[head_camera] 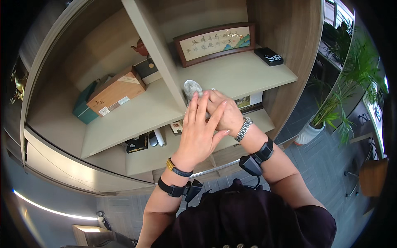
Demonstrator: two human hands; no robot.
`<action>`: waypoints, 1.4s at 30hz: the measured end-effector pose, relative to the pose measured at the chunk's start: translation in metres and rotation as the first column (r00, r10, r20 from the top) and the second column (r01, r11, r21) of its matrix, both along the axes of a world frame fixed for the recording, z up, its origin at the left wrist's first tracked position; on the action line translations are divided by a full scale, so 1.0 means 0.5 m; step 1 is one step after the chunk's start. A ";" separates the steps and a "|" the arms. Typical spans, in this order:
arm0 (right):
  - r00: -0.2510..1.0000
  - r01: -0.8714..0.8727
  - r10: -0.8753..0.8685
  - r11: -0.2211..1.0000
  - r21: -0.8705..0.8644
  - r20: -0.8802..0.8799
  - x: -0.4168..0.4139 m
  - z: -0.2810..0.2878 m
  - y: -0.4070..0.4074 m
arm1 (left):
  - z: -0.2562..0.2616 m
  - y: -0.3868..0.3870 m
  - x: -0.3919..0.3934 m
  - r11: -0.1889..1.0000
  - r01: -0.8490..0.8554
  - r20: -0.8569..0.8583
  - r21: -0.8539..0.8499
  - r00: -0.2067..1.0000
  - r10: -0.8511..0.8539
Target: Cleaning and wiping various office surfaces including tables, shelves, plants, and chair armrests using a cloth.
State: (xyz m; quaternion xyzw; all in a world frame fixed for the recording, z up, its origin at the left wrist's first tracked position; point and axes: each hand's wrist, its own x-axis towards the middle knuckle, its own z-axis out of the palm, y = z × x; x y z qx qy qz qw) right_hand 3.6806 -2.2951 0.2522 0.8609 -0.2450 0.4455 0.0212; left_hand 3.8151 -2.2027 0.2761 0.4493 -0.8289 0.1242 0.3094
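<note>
A grey-white mottled rounded object (192, 87) is in front of the upright divider of the cabinet. My right hand (228, 113) appears to be wrapped around its lower part, and a metal-link watch circles that wrist. My left hand (198, 130) lies over the object with fingers extended and spread. Its fingertips touch the object's surface and the edge of my right hand. Much of the object is hidden behind both hands, so what it is exactly cannot be told.
A framed calligraphy piece (217, 43) and a black box (268, 56) stand on the shelf (229, 76). Left of the divider (155, 46) are a wooden box (116, 90), a green box (85, 104) and a reddish teapot (140, 48). A potted palm (310, 131) stands on the floor at right.
</note>
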 end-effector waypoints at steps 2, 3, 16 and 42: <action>1.000 0.020 -0.017 0.995 -0.100 0.024 -0.030 0.004 -0.010 | 0.005 -0.021 -0.023 1.000 0.013 0.026 0.011 1.000 -0.013; 0.999 0.033 -0.031 0.997 -0.066 0.022 -0.050 0.000 -0.017 | 0.002 -0.033 -0.044 1.000 0.017 0.036 0.001 0.999 -0.017; 0.974 0.219 -0.221 0.974 -0.050 -0.040 -0.357 0.005 -0.099 | -0.012 -0.179 -0.328 0.978 0.193 0.005 -0.079 0.981 -0.193; 0.964 -0.243 0.228 0.964 -0.105 -0.137 -0.085 0.007 -0.092 | -0.021 -0.034 -0.144 0.955 -0.282 -0.105 -0.096 0.957 0.272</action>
